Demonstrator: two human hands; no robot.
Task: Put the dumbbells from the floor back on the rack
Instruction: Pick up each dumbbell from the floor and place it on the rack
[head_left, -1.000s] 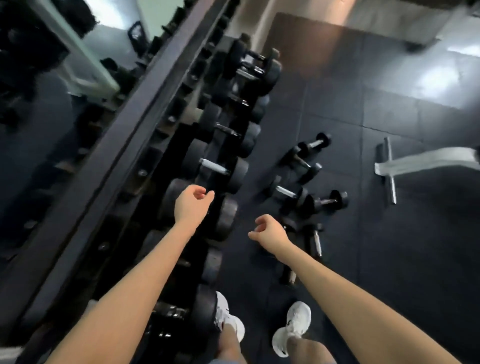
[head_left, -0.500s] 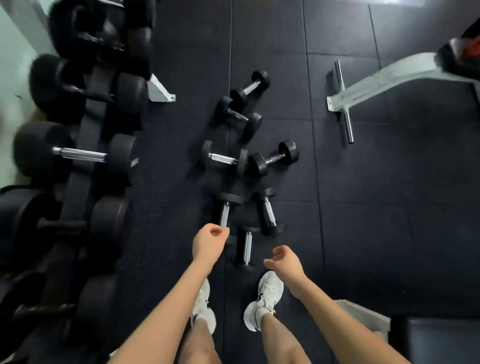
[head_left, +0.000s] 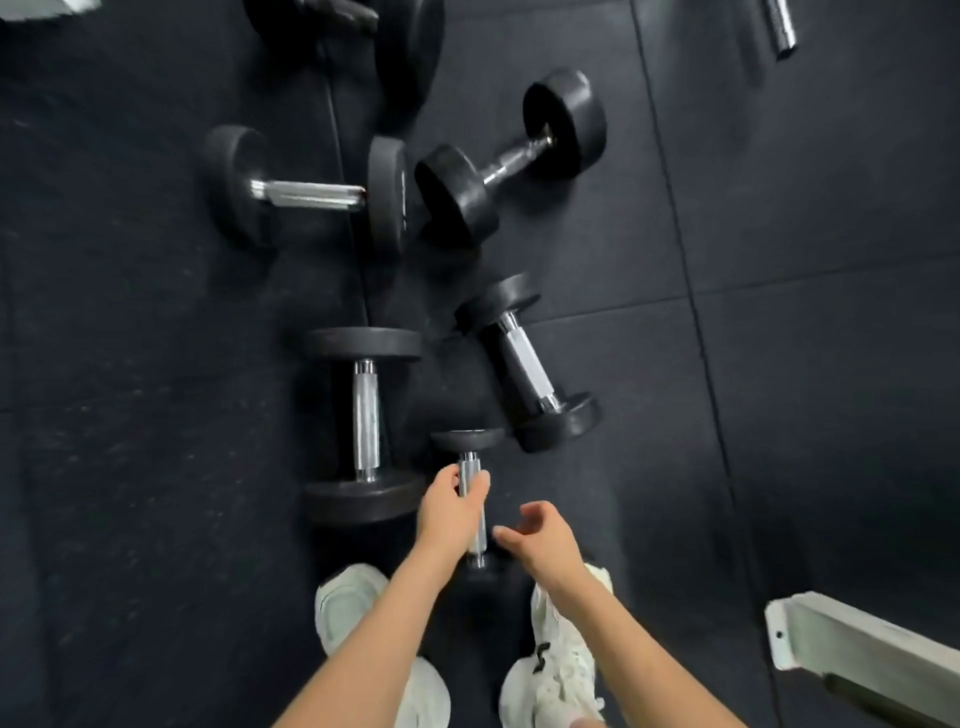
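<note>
Planted at the bottom edge, toes pointing up-frame: left white sneaker (head_left: 345, 608) and right white sneaker (head_left: 563, 670), apart, the right with a small black lace detail. Lower right, a white metal bench frame (head_left: 852, 644), angled, cut off. Top right, a chrome bar end (head_left: 779, 26).

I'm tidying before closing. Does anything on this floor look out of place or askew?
Yes. Several dumbbells lie loose on the floor at mixed angles; the diagonal dumbbell sits skewed beside its horizontal neighbour. The left hand grips the small dumbbell nearest the shoes. Nothing looks damaged.
</note>
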